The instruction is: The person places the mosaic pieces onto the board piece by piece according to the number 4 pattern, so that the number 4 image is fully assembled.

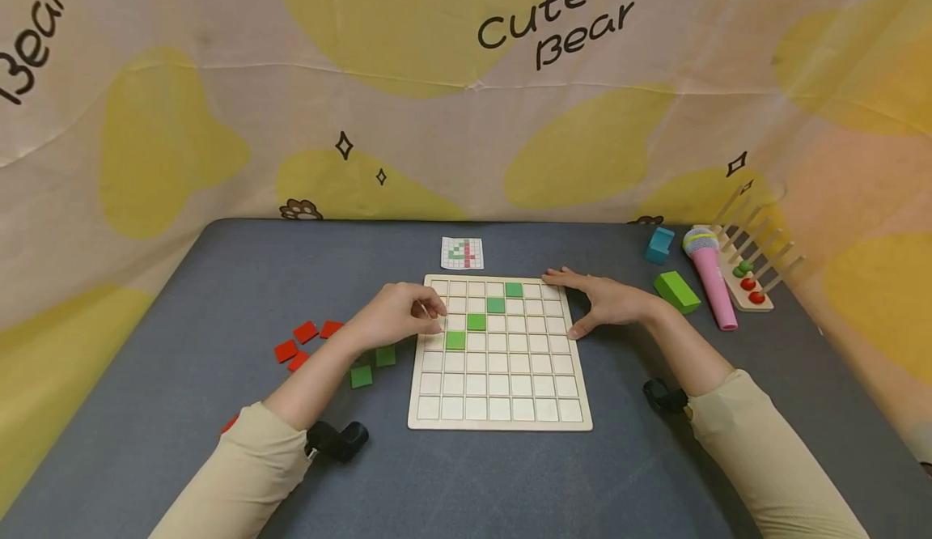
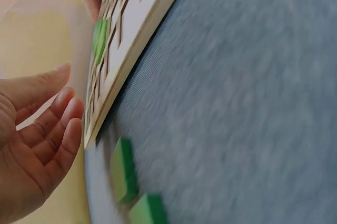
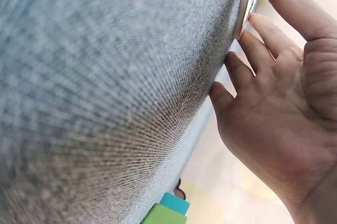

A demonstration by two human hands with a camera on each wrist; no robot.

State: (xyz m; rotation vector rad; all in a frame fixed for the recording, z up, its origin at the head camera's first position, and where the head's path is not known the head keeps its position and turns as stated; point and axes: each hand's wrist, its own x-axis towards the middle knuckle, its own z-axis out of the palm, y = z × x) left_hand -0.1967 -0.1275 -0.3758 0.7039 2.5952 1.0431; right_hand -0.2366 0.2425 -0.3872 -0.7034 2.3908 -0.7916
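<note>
Our left hand (image 1: 396,316) lay at the left edge of the wooden grid board (image 1: 499,418), its fingers loosely curled over the upper left cells and holding nothing that we could see, while our right hand (image 1: 604,303) rested flat and relaxed against the board's right edge, fingers straight, steadying it on the grey tabletop (image 1: 218,280). Four green tiles (image 1: 485,315) already sat in the grid, running in a diagonal from the upper right down toward the left; every other cell stood bare. Judged against the small pattern card (image 1: 462,253) lying just beyond the board, which showed green and red squares, we took the work to be only begun, with most of the figure unplaced. Two loose green tiles (image 1: 372,366) waited beside the board's left edge near our left forearm, and a cluster of red tiles (image 1: 304,341) lay further left. Off to the right stood a teal block (image 1: 660,245), a green block (image 1: 677,292), a pink toy microphone (image 1: 709,276) and a wooden peg rack with red and green beads (image 1: 750,284), all well apart from the board. Nothing blocked the empty cells.
</note>
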